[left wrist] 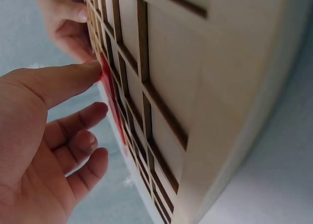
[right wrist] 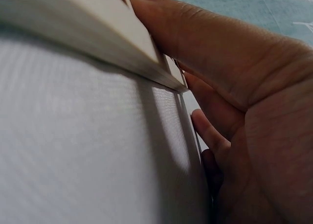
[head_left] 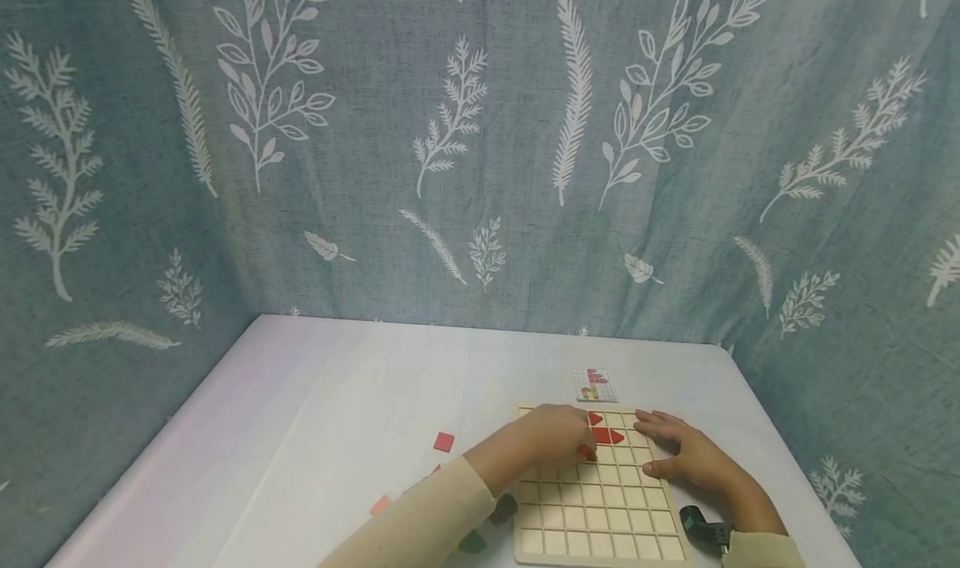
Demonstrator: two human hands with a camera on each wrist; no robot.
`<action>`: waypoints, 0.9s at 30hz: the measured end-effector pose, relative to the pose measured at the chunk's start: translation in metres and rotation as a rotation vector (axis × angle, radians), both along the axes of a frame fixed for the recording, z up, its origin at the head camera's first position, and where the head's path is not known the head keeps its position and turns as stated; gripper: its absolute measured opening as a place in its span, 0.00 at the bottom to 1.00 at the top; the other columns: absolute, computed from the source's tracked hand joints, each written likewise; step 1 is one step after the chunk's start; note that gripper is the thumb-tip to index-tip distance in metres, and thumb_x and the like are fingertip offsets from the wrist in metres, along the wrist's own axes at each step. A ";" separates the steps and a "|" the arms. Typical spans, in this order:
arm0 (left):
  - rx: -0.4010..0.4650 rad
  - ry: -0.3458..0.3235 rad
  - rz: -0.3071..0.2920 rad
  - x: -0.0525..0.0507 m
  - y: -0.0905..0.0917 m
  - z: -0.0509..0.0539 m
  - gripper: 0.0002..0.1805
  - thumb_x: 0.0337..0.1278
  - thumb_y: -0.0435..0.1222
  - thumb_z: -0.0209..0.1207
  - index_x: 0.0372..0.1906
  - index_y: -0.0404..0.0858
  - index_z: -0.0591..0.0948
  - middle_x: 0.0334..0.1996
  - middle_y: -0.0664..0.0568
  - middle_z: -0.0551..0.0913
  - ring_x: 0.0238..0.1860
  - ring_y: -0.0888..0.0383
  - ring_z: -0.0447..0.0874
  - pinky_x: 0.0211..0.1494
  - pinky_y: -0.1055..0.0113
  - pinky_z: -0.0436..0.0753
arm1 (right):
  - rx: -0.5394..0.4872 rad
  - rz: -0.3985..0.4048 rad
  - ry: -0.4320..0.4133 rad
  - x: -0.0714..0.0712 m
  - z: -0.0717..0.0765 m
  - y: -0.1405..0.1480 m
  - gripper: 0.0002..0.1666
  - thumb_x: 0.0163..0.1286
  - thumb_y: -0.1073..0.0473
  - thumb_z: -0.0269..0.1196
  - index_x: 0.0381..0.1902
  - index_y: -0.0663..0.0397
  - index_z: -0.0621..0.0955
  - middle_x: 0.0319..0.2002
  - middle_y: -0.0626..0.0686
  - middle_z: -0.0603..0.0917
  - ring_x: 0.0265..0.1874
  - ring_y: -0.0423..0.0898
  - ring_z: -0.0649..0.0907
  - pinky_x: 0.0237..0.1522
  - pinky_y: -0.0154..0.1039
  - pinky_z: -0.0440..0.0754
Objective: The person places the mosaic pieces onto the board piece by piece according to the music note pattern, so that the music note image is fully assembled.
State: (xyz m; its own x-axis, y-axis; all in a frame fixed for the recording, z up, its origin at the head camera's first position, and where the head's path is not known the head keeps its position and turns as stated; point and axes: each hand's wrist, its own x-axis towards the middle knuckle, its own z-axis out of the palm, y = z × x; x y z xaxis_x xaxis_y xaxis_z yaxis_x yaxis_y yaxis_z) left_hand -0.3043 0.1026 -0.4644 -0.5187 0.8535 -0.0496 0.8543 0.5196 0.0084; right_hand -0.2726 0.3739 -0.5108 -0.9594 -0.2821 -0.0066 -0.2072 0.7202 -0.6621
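The near half of one board point(head_left: 577, 518) is left bare, its right edge touched by the spread, empty right hand point(head_left: 693, 455). Farther up, at least three red pieces point(head_left: 602, 436) are seen, one touched by the left hand point(head_left: 551, 436), whether pinched cannot be told; past the far edge, one card point(head_left: 595, 384) is laid.

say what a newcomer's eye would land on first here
Probably the blue-green curtain with white leaf prints, filling the top of the head view. Then the bright red pieces near the far end of the pale gridded board, by the person's left grip. A small pattern card lies just beyond the board.
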 end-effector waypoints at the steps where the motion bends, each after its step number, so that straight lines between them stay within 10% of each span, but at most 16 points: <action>1: 0.007 0.007 0.004 0.001 -0.002 0.001 0.06 0.58 0.44 0.66 0.39 0.60 0.87 0.32 0.68 0.78 0.33 0.71 0.74 0.39 0.74 0.77 | 0.002 0.000 -0.002 -0.001 0.000 0.000 0.47 0.46 0.43 0.76 0.62 0.59 0.77 0.69 0.58 0.67 0.70 0.67 0.55 0.63 0.69 0.49; 11: 0.090 -0.029 0.097 0.003 -0.062 0.008 0.09 0.59 0.41 0.65 0.45 0.51 0.86 0.34 0.64 0.79 0.34 0.69 0.76 0.43 0.73 0.77 | -0.008 -0.004 -0.013 0.000 0.001 -0.002 0.47 0.45 0.43 0.76 0.62 0.60 0.77 0.69 0.60 0.66 0.70 0.68 0.55 0.63 0.70 0.48; 27: 0.148 -0.191 0.440 -0.001 -0.156 0.009 0.11 0.55 0.39 0.66 0.44 0.49 0.87 0.40 0.61 0.82 0.44 0.60 0.80 0.53 0.60 0.78 | -0.005 0.015 -0.008 0.000 0.003 -0.001 0.47 0.47 0.44 0.76 0.62 0.60 0.76 0.69 0.61 0.66 0.70 0.68 0.54 0.62 0.71 0.48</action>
State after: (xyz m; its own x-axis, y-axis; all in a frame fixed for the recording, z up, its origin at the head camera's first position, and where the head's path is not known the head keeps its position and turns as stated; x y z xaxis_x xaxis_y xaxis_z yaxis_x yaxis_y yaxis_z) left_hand -0.3048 -0.0532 -0.4551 -0.8248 0.5606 -0.0739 0.5301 0.8120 0.2442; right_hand -0.2722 0.3730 -0.5083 -0.9549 -0.2966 -0.0132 -0.2125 0.7140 -0.6671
